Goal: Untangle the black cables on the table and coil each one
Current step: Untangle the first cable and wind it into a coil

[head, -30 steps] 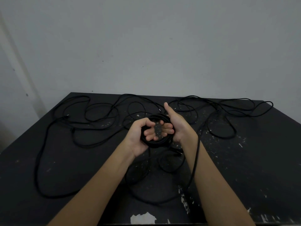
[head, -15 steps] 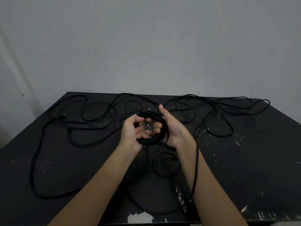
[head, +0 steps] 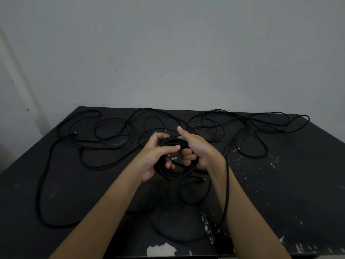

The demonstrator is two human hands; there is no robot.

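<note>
Holding a tight coil [head: 168, 174] of thin matte black cable over the counter [head: 289, 184], you're gripping it with both hands: left hand [head: 151, 157] curling round its left side, right hand [head: 200, 150] curling round its right, thumb sticking up. Loose cables [head: 112, 128] are sprawling in tangled loops across the counter; one strand [head: 226, 187] is running along your right forearm.

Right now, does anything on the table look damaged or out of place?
The black tabletop has paint chipped to a white patch at its near edge. A loose black cable strand drapes over the right forearm; left hand and right hand grip the black cable coil.
</note>
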